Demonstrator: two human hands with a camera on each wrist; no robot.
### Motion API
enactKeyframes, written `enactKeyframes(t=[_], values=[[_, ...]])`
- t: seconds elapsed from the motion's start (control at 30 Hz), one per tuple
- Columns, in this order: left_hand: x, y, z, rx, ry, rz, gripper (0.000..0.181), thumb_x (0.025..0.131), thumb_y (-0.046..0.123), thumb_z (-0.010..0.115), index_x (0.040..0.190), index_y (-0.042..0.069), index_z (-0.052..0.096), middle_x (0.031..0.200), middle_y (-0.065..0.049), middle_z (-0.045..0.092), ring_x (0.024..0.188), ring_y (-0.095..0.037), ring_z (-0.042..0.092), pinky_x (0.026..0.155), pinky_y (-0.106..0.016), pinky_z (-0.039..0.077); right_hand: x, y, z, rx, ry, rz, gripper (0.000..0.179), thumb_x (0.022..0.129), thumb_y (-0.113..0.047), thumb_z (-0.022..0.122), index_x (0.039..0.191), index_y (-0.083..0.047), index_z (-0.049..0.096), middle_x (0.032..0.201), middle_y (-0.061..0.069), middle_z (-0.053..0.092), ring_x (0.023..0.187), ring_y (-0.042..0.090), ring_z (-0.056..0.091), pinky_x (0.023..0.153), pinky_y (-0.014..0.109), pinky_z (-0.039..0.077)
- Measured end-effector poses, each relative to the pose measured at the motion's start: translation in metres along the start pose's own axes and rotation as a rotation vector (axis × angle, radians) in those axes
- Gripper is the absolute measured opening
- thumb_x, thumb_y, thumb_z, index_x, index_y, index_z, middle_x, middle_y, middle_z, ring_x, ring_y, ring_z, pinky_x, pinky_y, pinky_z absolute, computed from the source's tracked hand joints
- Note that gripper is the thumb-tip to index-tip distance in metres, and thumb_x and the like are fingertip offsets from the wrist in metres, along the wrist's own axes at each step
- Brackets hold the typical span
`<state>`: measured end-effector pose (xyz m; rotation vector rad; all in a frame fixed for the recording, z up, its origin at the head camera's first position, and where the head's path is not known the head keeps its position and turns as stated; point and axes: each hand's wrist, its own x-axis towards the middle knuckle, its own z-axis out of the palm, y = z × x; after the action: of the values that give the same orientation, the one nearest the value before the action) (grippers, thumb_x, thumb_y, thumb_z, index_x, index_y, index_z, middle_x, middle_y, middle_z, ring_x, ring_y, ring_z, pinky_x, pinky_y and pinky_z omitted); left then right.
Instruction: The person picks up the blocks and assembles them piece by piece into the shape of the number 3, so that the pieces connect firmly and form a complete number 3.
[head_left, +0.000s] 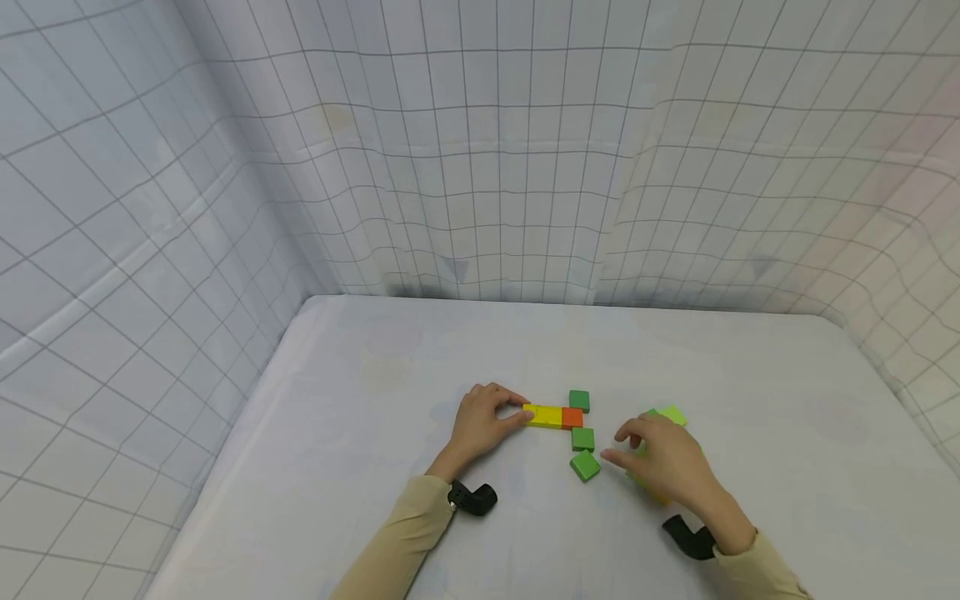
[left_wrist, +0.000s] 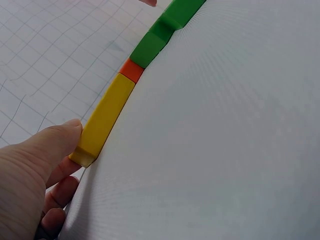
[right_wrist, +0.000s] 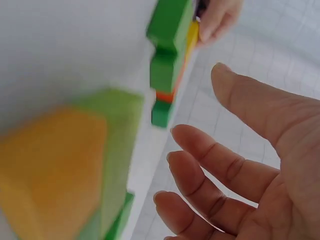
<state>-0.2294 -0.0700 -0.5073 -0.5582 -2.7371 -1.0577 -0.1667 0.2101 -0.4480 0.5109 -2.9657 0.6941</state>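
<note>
At the centre of the table, my left hand [head_left: 480, 421] pinches the left end of a yellow block strip [head_left: 545, 417] between thumb and finger. An orange-red block [head_left: 572, 418] butts against the strip's right end. One green block [head_left: 579, 401] lies just behind it and another green block [head_left: 582, 439] just in front. A third green block [head_left: 585, 466] is turned cornerwise nearer me. My right hand [head_left: 663, 458] hovers over a second group of blocks, its fingers loosely bent and nothing between them. Under it, an orange block [right_wrist: 65, 165] and a light green block [right_wrist: 120, 135] show blurred in the right wrist view.
Past the right hand's knuckles a lime block [head_left: 674, 415] pokes out; the hand hides much of that group. White cloth covers the table [head_left: 360, 500]. A grid-patterned curtain [head_left: 465, 167] hangs behind the far edge and along both sides.
</note>
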Motion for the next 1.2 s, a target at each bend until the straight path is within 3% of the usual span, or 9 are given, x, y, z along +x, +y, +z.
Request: enactKeyframes(t=[0.17,0.3,0.43,0.97,1.2], values=[[0.0,0.0,0.0,0.003,0.001,-0.001,0.026,0.084,0.04,0.07,0.101,0.021,0.074,0.094,0.006,0.061,0.084,-0.014,0.048,0.076,-0.033,0.036,-0.001,0.023,-0.018,0.017,-0.004,0.022,0.012,0.082,-0.023,0.075,0.086,-0.012,0.07,0.076,-0.005,0.056,0.065,0.012,0.047,0.056,0.03,0.04],[-0.001,-0.001,0.0,0.005,-0.004,-0.004,0.026,0.085,0.04,0.07,0.102,0.021,0.074,0.095,0.006,0.061,0.085,-0.015,0.048,0.076,-0.034,0.036,-0.003,0.04,-0.023,0.059,-0.104,0.055,0.011,0.081,-0.021,0.075,0.086,-0.012,0.069,0.076,-0.005,0.055,0.066,0.012,0.049,0.056,0.031,0.041],[-0.001,-0.001,0.0,-0.001,-0.007,-0.007,0.026,0.085,0.04,0.07,0.102,0.021,0.074,0.096,0.005,0.062,0.086,-0.015,0.048,0.077,-0.034,0.036,-0.003,0.049,-0.023,0.11,-0.187,0.044,0.022,0.078,-0.028,0.078,0.09,-0.012,0.069,0.078,-0.006,0.054,0.068,0.012,0.049,0.058,0.031,0.041],[-0.001,0.0,0.0,0.003,0.001,0.008,0.025,0.085,0.039,0.07,0.102,0.021,0.074,0.095,0.005,0.062,0.085,-0.016,0.049,0.077,-0.034,0.036,0.001,0.041,-0.016,0.142,-0.212,0.037,0.03,0.072,-0.034,0.082,0.086,-0.011,0.068,0.074,-0.007,0.052,0.069,0.013,0.046,0.06,0.029,0.039],[0.0,0.001,-0.001,0.001,0.002,0.004,0.025,0.085,0.039,0.07,0.101,0.021,0.074,0.094,0.006,0.061,0.084,-0.015,0.048,0.076,-0.033,0.036,-0.001,0.039,-0.017,0.099,-0.231,-0.051,0.035,0.073,-0.037,0.081,0.098,-0.015,0.07,0.081,-0.006,0.052,0.077,0.014,0.046,0.065,0.031,0.039]])
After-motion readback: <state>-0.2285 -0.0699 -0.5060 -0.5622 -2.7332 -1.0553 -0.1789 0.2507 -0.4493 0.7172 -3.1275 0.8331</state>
